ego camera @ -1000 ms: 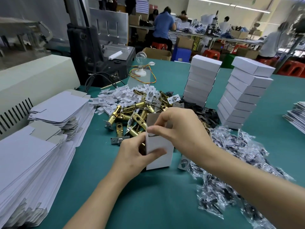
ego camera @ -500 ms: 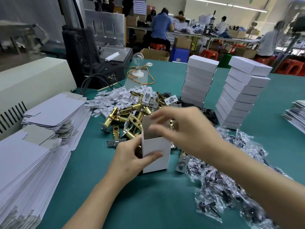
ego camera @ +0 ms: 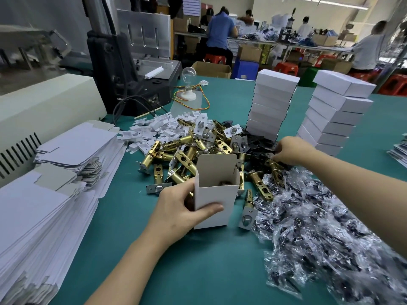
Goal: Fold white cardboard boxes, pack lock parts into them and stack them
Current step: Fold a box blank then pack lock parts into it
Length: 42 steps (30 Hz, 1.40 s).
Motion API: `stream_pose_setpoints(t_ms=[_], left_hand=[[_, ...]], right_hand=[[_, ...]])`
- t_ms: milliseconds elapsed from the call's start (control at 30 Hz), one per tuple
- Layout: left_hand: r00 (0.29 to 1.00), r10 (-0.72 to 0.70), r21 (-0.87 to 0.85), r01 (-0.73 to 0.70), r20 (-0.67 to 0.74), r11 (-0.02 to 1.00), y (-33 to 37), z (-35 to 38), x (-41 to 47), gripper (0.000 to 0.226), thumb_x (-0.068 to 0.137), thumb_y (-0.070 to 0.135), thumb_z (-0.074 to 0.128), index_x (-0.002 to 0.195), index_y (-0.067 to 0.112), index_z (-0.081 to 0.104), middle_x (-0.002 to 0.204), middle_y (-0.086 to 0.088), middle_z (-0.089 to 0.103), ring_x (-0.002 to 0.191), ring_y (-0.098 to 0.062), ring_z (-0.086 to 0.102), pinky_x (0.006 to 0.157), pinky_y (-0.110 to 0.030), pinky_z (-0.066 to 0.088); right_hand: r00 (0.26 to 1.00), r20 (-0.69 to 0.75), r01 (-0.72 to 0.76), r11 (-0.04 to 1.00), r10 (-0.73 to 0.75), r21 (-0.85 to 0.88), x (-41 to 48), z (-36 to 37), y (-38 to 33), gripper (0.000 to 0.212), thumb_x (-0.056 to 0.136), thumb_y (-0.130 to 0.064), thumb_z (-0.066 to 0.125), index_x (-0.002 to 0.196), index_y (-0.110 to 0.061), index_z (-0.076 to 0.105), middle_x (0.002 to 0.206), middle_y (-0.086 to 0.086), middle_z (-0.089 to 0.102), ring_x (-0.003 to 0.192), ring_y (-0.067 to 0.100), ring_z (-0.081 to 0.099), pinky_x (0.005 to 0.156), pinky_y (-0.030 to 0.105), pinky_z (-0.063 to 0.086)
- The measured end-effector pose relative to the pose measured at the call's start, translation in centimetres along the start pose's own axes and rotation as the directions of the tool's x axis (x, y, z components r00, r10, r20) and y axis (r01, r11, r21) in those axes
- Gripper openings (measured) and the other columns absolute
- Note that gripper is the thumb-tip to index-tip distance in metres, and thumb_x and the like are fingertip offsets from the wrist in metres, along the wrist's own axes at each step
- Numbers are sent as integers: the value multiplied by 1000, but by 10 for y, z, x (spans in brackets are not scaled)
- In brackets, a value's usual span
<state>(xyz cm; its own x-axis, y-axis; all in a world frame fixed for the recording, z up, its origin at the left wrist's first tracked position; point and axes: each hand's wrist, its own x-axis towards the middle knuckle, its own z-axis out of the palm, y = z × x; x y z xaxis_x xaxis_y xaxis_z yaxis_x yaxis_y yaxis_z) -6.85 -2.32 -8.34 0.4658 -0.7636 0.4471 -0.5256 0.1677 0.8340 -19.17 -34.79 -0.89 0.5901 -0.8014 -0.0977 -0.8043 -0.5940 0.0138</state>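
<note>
My left hand point(ego camera: 179, 209) grips a small white cardboard box point(ego camera: 217, 199) that stands upright on the green table point(ego camera: 198, 265), its top flap open and a brass part showing inside. Behind it lies a heap of brass latch bolts point(ego camera: 176, 155). My right hand point(ego camera: 290, 149) reaches over to the black plates point(ego camera: 257, 142) at the foot of the box stacks, its fingers curled down on them; what they hold is hidden. Two tall stacks of closed white boxes point(ego camera: 272, 104) point(ego camera: 332, 115) stand at the back right.
Flat white box blanks point(ego camera: 50, 194) are piled along the left edge. Small white plastic pieces point(ego camera: 158, 128) lie behind the latches. Clear bags of dark screws point(ego camera: 319, 227) cover the right front. A grey machine point(ego camera: 132, 69) and a bulb point(ego camera: 188, 84) stand at the back; people work at far tables.
My right hand has left the box's top and moved right and away to the black plates. The left hand keeps its grip on the upright box.
</note>
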Motion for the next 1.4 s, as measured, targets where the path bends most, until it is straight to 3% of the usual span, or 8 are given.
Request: stream_pose_setpoints(t_ms=[200,433,733,933,1033,1167,1233,1400], left_hand=[[1000,8,-12,-8,4,1000,-1,1,0,42,76,74,78,115,59,68,101,28,76,88,-2,74,70,-14,56],[1000,17,5,-17,0,1000,-2,1,-1,39,77,73,77,113,62,66,101,29,75,87,-2,74,69,-13,55],[1000,-1,26,0,16,1000,-2,3,-1,40,79,57,83,117,48,71,99,27,75,83,-3,73,68,-14,53],[1000,-22,34,21,10,999,-3,2,-1,45,77,63,82,116,41,74,98,28,75,84,-1,73,67,-12,52],[998,-66,31,66,-12,997,-3,2,-1,41,74,64,81,110,48,70,97,29,75,84,1,72,66,-10,51],[992,-123,16,123,-17,992,-4,2,0,48,71,67,79,112,46,67,100,28,75,86,-1,73,67,-15,56],[990,-137,14,137,-12,990,-4,2,1,51,70,68,78,114,45,66,102,26,75,88,-2,73,69,-21,59],[988,-157,-7,157,0,988,-6,2,-1,52,70,67,80,115,42,67,101,24,76,90,-7,74,75,-35,64]], right_hand=[[999,27,32,992,-35,121,10,7,-1,36,95,-21,72,128,-7,70,130,13,69,117,32,64,97,35,50],[991,113,58,987,-75,148,13,11,-4,38,101,-15,60,139,-15,62,145,11,59,132,31,55,108,35,42],[992,-99,101,965,-79,244,13,9,-8,31,89,-3,76,118,-11,72,124,12,70,116,31,64,99,39,52],[935,-284,262,953,-211,153,-23,-38,-29,16,90,-10,75,104,-14,82,100,7,79,83,19,67,88,36,57],[862,-418,442,830,-288,340,-65,-66,-48,13,89,-16,78,102,-15,82,94,0,79,82,13,72,87,33,59],[827,-424,549,364,-370,753,-126,-86,-64,11,88,-9,78,96,-16,77,91,0,80,85,12,76,87,25,61],[809,-403,528,226,-427,819,-145,-87,-71,12,87,-5,76,94,-14,74,91,1,80,83,9,74,83,21,60],[774,-396,622,474,-494,623,-150,-72,-91,10,88,-9,79,92,-17,75,81,-6,77,72,5,70,70,21,53]])
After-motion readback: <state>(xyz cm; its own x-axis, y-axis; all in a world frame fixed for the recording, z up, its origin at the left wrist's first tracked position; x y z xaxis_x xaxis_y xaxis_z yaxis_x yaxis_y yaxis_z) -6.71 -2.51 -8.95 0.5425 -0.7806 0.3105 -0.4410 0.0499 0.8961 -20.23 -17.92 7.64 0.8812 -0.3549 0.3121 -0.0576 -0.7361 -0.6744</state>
